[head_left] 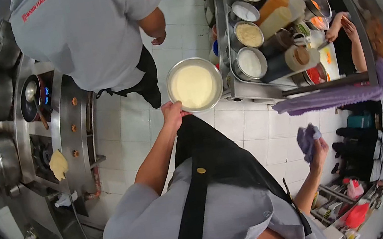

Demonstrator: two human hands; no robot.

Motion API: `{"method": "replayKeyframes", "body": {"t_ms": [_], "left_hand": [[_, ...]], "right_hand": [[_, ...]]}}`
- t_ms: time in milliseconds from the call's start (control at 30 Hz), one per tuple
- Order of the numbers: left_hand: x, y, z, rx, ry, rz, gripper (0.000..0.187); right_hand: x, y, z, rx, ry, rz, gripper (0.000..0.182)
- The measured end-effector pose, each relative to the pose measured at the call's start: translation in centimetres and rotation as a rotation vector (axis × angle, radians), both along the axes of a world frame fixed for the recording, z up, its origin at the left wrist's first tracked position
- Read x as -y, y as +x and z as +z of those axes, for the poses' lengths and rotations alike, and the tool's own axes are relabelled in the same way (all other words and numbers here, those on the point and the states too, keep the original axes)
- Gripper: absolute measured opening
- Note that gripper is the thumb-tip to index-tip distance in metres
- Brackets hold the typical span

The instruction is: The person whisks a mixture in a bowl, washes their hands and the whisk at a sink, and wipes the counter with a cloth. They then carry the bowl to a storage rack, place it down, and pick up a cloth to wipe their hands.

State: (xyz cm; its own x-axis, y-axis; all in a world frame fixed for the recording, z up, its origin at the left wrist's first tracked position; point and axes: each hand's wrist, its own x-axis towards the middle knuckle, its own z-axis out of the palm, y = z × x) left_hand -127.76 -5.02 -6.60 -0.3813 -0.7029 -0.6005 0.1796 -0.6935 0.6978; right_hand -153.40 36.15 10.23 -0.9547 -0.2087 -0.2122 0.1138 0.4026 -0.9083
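Observation:
My left hand (173,114) grips the near left rim of a round metal bowl (218,81), which hangs over the tiled floor. Inside the bowl is a smooth pale yellow mixture (192,87). Out to the right, my right hand (320,149) is closed on a crumpled purple-grey cloth (308,141), well apart from the bowl. Just right of the bowl stands a metal counter with containers of white powder (249,63) and pale yellow crumbs (248,34).
A co-worker in a grey shirt (83,36) stands ahead on the left, beside a stove with a lit burner and a wok (29,107). A purple towel (333,97) hangs on the counter rail. Another person's hands (340,26) are across the counter. More people (381,147) stand far right.

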Motion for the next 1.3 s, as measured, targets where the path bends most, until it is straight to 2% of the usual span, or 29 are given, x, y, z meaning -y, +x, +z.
{"method": "replayKeyframes", "body": {"t_ms": [33, 100, 167, 233, 267, 300, 333, 433, 467, 533, 667, 867, 933, 1000, 1133, 1233, 1300], "left_hand": [[1.0, -1.1, -1.0, 0.003, -0.002, 0.02, 0.017], [2.8, -3.5, -4.2, -0.045, 0.005, 0.024, 0.018], [4.7, -6.3, -5.2, -0.065, 0.011, 0.037, 0.019], [6.9, -9.7, -7.5, -0.031, 0.029, 0.058, 0.018], [7.9, -11.4, -8.4, -0.007, 0.037, 0.072, 0.017], [9.6, -13.3, -9.4, 0.016, 0.038, 0.081, 0.017], [10.5, -14.9, -10.6, -0.073, -0.011, 0.113, 0.017], [14.8, -20.5, -13.4, -0.001, 0.028, 0.081, 0.019], [16.3, -22.3, -12.7, 0.01, 0.031, 0.061, 0.023], [19.2, -25.9, -15.3, -0.006, -0.029, 0.034, 0.025], [24.4, -33.5, -18.1, -0.033, -0.066, -0.009, 0.027], [28.7, -43.6, -23.7, 0.017, -0.072, -0.072, 0.02], [29.3, -46.4, -24.7, 0.137, -0.098, -0.15, 0.016], [29.3, -48.9, -26.4, 0.082, -0.052, -0.158, 0.015], [27.9, -51.7, -27.6, -0.011, -0.061, -0.148, 0.015], [27.6, -52.7, -28.5, -0.018, 0.029, -0.129, 0.018], [27.8, -52.9, -28.1, -0.019, 0.066, -0.127, 0.014]], "right_hand": [[-0.2, 0.1, 0.2, 0.085, 0.078, -0.009, 0.013], [-1.2, 0.6, -2.7, 0.0, 0.351, -0.05, 0.016], [-4.3, 1.9, -7.3, 0.008, 0.39, 0.02, 0.017], [-4.8, 5.1, -10.5, -0.172, 0.444, 0.09, 0.01], [-4.8, 6.7, -10.9, 0.243, 0.259, -0.045, 0.011], [-6.9, 7.8, -13.7, 0.124, 0.657, 0.186, 0.016], [-9.0, 10.1, -15.4, 0.186, 0.809, 0.209, 0.019], [-17.6, 18.4, -22.6, 0.28, 0.726, -0.071, 0.019], [-16.2, 19.4, -22.1, 0.357, 0.704, -0.135, 0.019], [-10.3, 17.6, -19.4, 0.529, 0.751, -0.181, 0.019], [-2.9, 13.6, -15.2, 0.637, 0.812, -0.181, 0.019], [0.4, 11.3, -12.6, 0.706, 0.898, -0.174, 0.02], [1.0, 11.0, -11.9, 0.725, 0.931, -0.172, 0.02], [1.4, 10.8, -11.3, 0.741, 0.963, -0.172, 0.02], [2.6, 10.5, -10.3, 0.763, 1.01, -0.183, 0.02], [3.5, 10.4, -9.7, 0.77, 1.032, -0.193, 0.02], [4.1, 10.2, -9.1, 0.769, 1.047, -0.193, 0.02]]}}
